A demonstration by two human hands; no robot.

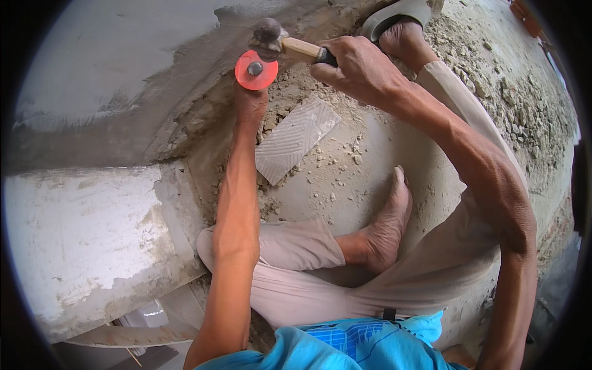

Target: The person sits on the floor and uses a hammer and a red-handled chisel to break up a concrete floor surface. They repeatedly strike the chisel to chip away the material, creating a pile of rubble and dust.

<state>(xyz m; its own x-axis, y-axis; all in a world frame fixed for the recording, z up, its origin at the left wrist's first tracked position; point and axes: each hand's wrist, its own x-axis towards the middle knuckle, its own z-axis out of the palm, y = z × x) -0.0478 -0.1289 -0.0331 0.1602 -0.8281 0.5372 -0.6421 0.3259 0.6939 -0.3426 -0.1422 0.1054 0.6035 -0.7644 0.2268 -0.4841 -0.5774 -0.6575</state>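
Note:
My left hand [252,101] grips a chisel, mostly hidden under its round red hand guard [249,82]. The chisel's steel striking end [255,68] shows through the middle of the guard. My right hand [365,64] is closed around the black grip of a wooden-handled hammer [303,48]. Its dusty steel head [268,37] hangs just above the guard and overlaps its upper edge in the picture; whether they touch I cannot tell. The chisel's tip is out of sight, towards the broken base of a plastered wall [138,88].
A broken tile piece [296,138] lies with its ridged side up among crumbs of mortar. Rubble [513,101] covers the floor at the right. My bare foot [386,226] and a sandalled foot [407,34] rest nearby. At the left is a white-smeared ledge [92,231].

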